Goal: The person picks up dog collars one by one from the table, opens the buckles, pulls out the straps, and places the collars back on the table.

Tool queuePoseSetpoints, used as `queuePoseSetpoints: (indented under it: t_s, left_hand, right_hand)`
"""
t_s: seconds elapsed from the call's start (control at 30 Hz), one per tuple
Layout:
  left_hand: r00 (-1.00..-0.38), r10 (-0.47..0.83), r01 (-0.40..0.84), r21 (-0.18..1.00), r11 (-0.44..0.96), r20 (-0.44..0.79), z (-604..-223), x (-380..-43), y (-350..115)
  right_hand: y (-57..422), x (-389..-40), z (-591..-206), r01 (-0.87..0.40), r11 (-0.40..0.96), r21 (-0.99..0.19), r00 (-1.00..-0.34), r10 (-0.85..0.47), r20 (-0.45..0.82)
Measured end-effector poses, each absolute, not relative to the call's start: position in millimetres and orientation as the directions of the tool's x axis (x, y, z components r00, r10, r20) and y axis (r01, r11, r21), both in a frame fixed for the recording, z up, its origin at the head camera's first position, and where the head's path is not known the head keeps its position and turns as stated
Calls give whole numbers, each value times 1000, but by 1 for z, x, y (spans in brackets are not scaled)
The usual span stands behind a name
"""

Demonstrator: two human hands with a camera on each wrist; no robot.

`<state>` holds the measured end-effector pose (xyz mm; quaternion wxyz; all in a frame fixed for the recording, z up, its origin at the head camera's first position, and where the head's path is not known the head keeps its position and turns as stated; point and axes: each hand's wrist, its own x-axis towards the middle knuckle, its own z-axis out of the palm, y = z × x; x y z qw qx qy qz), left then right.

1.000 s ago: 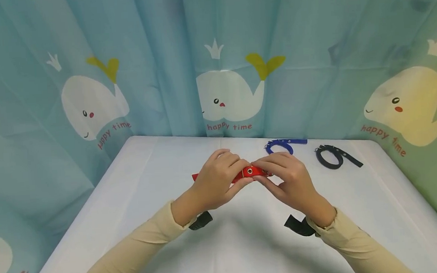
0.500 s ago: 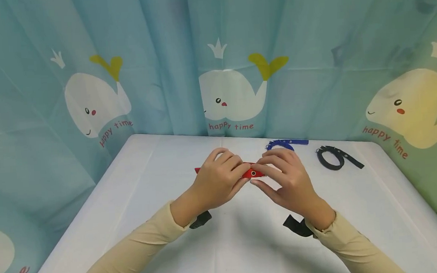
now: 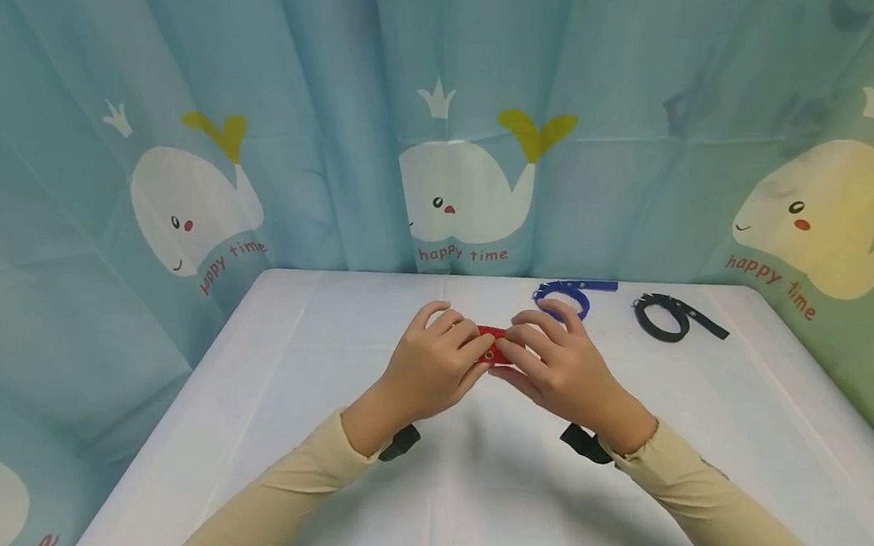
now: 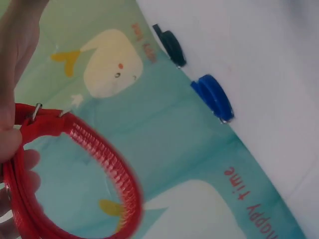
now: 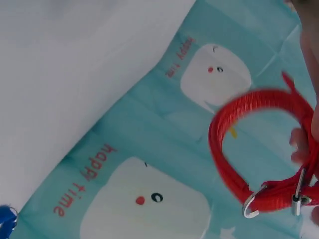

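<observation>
Collar (image 4: 130, 191) red, looped, textured, silver D-ring (image 5: 246, 209); left hand (image 3: 437, 363), right hand (image 3: 567, 368) holding it.

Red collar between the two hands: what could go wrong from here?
The red collar could slip and drop, since the left hand and right hand hold it above the white table.

A fingertip might get pinched, as the metal buckle sits close to the right hand's fingers.

Red collar (image 4: 113, 164), whale-patterned blue curtain (image 3: 332, 146)
</observation>
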<state>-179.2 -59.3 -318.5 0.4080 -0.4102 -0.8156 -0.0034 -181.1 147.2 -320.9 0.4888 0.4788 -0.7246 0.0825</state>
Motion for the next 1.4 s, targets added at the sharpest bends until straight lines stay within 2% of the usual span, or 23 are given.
queuePoseSetpoints:
  t_s: [0.1, 0.17, 0.4, 0.63, 0.9, 1.17, 1.4]
  left_hand:
    - [-331, 663, 666, -332, 668, 671, -320, -178, -59]
    - [-337, 655, 663, -323, 676, 676, -322, -177, -61]
    - [-333, 660, 667, -326, 670, 673, -323, -178, -58]
    - [-345, 649, 656, -320, 684, 679, -323, -177, -58]
    - [-338, 635, 653, -313, 690, 695, -325, -178, -59]
    - [-340, 627, 645, -311, 698, 701, -326, -177, -60]
    - [-346, 633, 635, -324, 701, 692, -327, -175, -61]
  right_hand:
    - [151, -181, -321, -759, 519, 393, -10, -612, 791]
    - [155, -180, -321, -761, 518, 389, 4, -597, 802]
    - [151, -179, -324, -788, 522, 328, -69, -603, 795]
    - [153, -181, -325, -779, 525, 342, -14, -560, 828]
    - [152, -182, -327, -776, 528, 344, -66, -611, 789]
    - [146, -181, -326, -792, 533, 298, -117, -612, 782]
    - [150, -179, -328, -783, 551, 287, -128, -595, 793]
